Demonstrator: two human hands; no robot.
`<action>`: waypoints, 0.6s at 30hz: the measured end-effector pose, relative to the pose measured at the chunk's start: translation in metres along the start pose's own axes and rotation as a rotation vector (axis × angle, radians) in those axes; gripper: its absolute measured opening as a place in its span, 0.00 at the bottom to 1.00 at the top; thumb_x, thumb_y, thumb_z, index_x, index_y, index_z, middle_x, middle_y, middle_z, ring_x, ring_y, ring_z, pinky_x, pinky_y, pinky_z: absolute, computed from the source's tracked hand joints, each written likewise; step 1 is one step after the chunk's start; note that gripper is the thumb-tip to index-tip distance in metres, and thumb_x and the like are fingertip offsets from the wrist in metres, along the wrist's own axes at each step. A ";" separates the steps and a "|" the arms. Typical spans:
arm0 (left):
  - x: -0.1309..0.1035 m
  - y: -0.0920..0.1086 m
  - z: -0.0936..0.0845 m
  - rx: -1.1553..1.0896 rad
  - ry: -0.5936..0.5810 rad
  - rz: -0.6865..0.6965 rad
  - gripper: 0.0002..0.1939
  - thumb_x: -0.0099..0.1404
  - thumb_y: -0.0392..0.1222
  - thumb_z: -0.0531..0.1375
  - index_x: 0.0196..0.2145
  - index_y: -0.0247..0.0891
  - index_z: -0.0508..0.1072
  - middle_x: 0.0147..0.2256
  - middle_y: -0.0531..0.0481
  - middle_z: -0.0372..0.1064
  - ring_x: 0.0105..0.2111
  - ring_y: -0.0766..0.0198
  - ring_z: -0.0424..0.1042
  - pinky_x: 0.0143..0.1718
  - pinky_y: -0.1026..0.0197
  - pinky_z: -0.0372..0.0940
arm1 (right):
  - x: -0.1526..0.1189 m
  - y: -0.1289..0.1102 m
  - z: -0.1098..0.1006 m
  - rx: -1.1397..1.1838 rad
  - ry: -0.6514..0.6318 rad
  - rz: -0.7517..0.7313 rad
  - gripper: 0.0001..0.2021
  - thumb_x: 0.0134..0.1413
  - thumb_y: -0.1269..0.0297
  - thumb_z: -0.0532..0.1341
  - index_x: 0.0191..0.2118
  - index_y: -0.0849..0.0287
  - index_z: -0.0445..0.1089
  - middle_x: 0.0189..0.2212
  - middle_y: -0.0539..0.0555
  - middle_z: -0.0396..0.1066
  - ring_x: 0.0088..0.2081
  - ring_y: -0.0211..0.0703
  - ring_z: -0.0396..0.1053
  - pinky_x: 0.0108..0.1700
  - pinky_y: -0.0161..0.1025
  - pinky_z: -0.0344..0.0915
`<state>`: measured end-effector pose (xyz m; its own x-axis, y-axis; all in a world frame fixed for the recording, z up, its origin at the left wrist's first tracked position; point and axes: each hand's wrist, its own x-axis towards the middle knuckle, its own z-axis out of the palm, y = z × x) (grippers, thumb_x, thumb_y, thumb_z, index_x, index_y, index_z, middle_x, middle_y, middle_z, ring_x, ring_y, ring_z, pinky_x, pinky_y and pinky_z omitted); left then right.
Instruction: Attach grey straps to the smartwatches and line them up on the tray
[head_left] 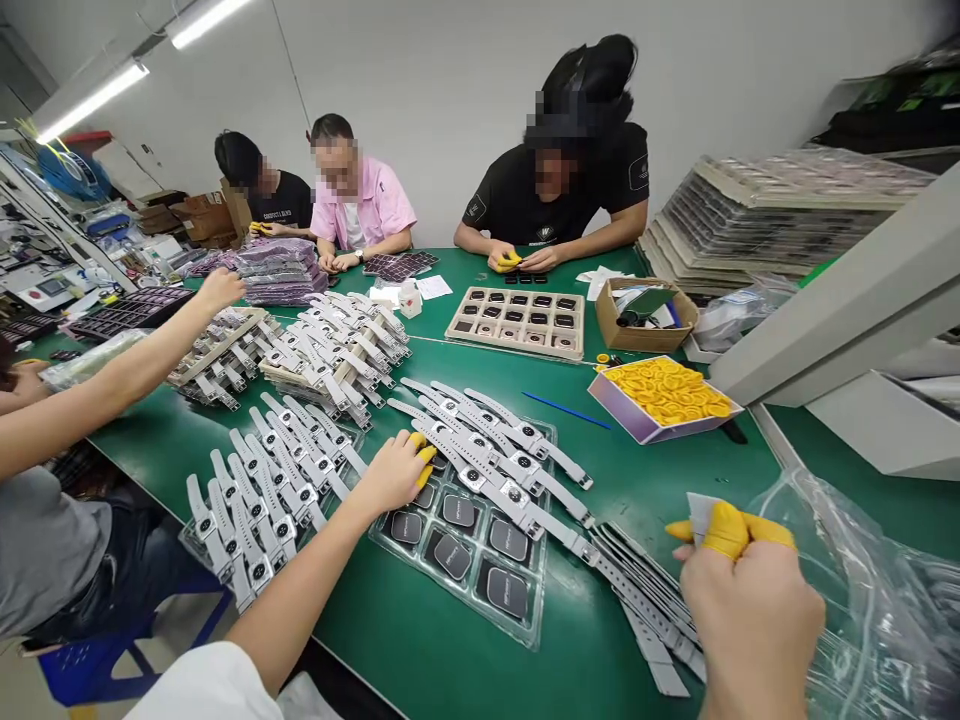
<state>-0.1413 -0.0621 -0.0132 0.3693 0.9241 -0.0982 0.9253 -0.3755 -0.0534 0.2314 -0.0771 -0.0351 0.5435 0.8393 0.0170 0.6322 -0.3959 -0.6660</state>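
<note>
My left hand, with yellow finger cots on its fingertips, reaches down to a clear plastic tray. Its fingers are closed at a pocket on the tray's left edge, and what they grip is hidden. Square dark watch faces fill the pockets in front. Across the tray's back half lie several watches with grey straps. At the right, my right hand pinches a light grey watch strap between cot-covered fingers. Beside it, a row of loose grey straps lies on the green table.
More strapped watches lie left of my arm, with stacked trays behind. Yellow finger cots fill a box near a blue stick. A co-worker's arm reaches in from the left; several people sit around. Plastic bags lie right.
</note>
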 end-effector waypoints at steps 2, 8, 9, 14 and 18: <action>0.004 -0.002 0.003 -0.014 0.021 0.005 0.21 0.79 0.46 0.46 0.56 0.35 0.72 0.56 0.35 0.68 0.53 0.46 0.66 0.50 0.48 0.65 | -0.014 -0.018 0.001 0.161 0.020 0.065 0.13 0.64 0.50 0.53 0.36 0.52 0.67 0.27 0.59 0.74 0.26 0.53 0.65 0.32 0.48 0.60; 0.017 -0.006 -0.002 -0.067 0.009 -0.005 0.11 0.77 0.41 0.53 0.49 0.37 0.74 0.53 0.37 0.70 0.52 0.49 0.68 0.52 0.50 0.64 | -0.043 -0.047 0.026 0.533 -0.131 -0.024 0.25 0.60 0.36 0.59 0.43 0.56 0.68 0.30 0.53 0.74 0.29 0.47 0.68 0.34 0.43 0.64; 0.017 -0.007 -0.006 -0.080 0.006 -0.010 0.09 0.76 0.39 0.55 0.47 0.37 0.74 0.52 0.38 0.71 0.52 0.49 0.69 0.51 0.51 0.65 | -0.046 -0.049 0.030 0.575 -0.179 -0.022 0.26 0.58 0.35 0.60 0.43 0.56 0.68 0.30 0.53 0.73 0.28 0.45 0.67 0.33 0.42 0.64; 0.008 -0.008 -0.033 -0.213 0.014 -0.147 0.09 0.77 0.42 0.51 0.44 0.38 0.69 0.40 0.41 0.73 0.41 0.53 0.74 0.41 0.54 0.68 | -0.065 -0.064 0.044 0.909 -0.492 0.001 0.25 0.56 0.35 0.64 0.40 0.54 0.66 0.27 0.48 0.70 0.22 0.38 0.61 0.25 0.37 0.61; 0.014 0.027 -0.026 -0.809 0.028 -0.157 0.09 0.79 0.40 0.45 0.51 0.40 0.60 0.45 0.44 0.74 0.37 0.62 0.76 0.39 0.60 0.70 | -0.084 -0.077 0.053 1.119 -0.757 0.109 0.24 0.54 0.38 0.68 0.38 0.54 0.67 0.23 0.45 0.66 0.19 0.34 0.55 0.20 0.33 0.56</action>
<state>-0.1091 -0.0576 0.0099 0.2223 0.9671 -0.1241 0.7388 -0.0840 0.6686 0.1076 -0.0973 -0.0247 -0.1021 0.9644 -0.2439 -0.3756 -0.2644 -0.8882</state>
